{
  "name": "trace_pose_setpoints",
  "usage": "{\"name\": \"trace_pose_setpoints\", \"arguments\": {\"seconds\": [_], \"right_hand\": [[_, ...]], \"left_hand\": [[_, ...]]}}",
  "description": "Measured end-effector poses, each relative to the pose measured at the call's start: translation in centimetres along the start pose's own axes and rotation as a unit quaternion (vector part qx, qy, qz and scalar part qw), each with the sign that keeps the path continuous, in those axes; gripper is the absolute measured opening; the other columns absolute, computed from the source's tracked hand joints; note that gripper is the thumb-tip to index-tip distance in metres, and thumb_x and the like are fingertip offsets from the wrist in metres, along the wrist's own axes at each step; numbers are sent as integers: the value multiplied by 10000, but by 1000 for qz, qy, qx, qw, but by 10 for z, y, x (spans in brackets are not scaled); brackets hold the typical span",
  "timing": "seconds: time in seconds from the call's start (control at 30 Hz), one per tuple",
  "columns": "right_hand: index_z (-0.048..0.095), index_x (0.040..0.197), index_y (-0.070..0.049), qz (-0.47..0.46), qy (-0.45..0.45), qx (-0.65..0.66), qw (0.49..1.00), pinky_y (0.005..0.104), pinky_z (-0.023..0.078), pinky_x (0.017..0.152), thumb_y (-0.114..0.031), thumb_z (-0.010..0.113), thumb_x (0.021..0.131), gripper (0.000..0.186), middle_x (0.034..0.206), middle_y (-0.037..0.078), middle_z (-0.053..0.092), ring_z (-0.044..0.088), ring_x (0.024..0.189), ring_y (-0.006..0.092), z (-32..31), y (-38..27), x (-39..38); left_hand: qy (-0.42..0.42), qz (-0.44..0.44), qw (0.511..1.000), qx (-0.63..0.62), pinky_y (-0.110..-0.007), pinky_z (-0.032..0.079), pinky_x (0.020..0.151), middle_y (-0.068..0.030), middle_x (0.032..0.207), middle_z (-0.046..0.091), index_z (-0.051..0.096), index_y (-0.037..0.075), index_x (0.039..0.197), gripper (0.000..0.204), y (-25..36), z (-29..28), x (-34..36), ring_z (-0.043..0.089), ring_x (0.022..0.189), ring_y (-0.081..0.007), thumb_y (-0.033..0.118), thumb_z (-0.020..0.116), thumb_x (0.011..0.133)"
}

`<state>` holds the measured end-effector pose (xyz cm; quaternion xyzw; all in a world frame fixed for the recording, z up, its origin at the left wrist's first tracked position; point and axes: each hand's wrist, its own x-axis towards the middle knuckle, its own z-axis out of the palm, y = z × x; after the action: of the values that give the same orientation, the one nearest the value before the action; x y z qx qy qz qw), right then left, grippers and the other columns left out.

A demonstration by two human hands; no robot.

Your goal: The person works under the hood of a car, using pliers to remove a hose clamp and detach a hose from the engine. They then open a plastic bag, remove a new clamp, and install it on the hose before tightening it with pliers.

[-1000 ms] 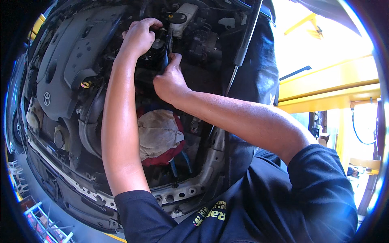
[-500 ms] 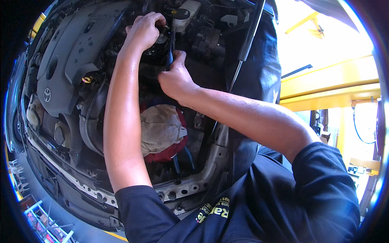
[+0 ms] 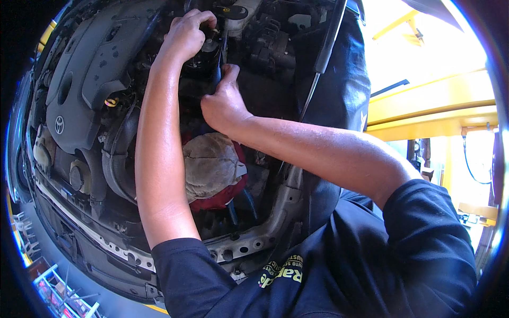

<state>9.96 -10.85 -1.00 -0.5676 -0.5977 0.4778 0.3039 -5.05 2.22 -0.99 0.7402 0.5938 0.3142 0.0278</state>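
Deep in the car's engine bay, my right hand (image 3: 225, 103) is closed round the dark blue handle (image 3: 217, 77) of a long, thin tool, its thumb laid along the handle. The tool's dark shaft (image 3: 224, 49) points up beside a whitish fluid reservoir (image 3: 237, 26) with a black cap (image 3: 232, 12). To its left, my left hand (image 3: 185, 36) reaches in with fingers curled over dark parts near the reservoir. What those fingers grip is hidden. Below my hands, a grey-brown cloth (image 3: 211, 164) lies bundled over red material (image 3: 225, 197).
A large grey engine cover (image 3: 79, 79) is on the left, with a yellow dipstick loop (image 3: 111, 102) nearby. A strut (image 3: 324, 53) slants past my right arm. Blue handles (image 3: 244, 205) stick out below the red material. Yellow lift beams (image 3: 435, 114) stand at the right.
My right hand and the tool have shifted slightly left and up, with the handle tilting a little. My left hand stays at nearly the same spot. The whole view has shifted slightly.
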Motion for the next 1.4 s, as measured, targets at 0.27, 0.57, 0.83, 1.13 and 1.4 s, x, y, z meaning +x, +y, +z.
{"name": "trace_pose_setpoints", "arguments": {"seconds": [0.27,0.57,0.83,1.13,1.4], "right_hand": [[214,1415,27,-31,-12,-27,999,520,374,1133,26,605,822,710,1361,366,414,460,1315,526,-14,7,-3],[250,1420,4,-44,4,-15,999,430,502,913,-7,584,867,647,1051,237,592,641,979,349,-13,9,-2],[255,1524,-40,-8,-93,-105,990,355,505,712,-43,643,856,772,917,151,615,620,776,220,-54,8,8],[441,1456,-51,16,-60,-53,997,334,448,681,-14,626,804,678,876,71,569,546,766,168,-56,4,7],[538,1395,-110,87,-178,16,980,429,459,789,-29,581,764,638,875,26,515,521,862,179,-90,-29,9]], "left_hand": [[35,19,999,10,-475,432,1114,-98,1263,650,661,154,1102,449,9,-2,-4,592,1233,-385,-95,487,772],[-5,11,1000,0,-521,463,1034,-138,1193,647,690,139,1103,400,24,-21,-3,576,1169,-427,-40,468,824],[-22,4,1000,-4,-519,463,1035,-146,1199,632,684,134,1094,412,27,-22,-3,563,1170,-440,-55,468,799],[-13,-2,999,-36,-509,462,1040,-149,1199,629,681,122,1095,420,27,-24,-7,554,1183,-436,-65,482,777],[-4,7,999,-37,-513,467,1039,-158,1203,630,684,131,1096,417,26,-22,-7,553,1187,-443,-61,488,782]]}}
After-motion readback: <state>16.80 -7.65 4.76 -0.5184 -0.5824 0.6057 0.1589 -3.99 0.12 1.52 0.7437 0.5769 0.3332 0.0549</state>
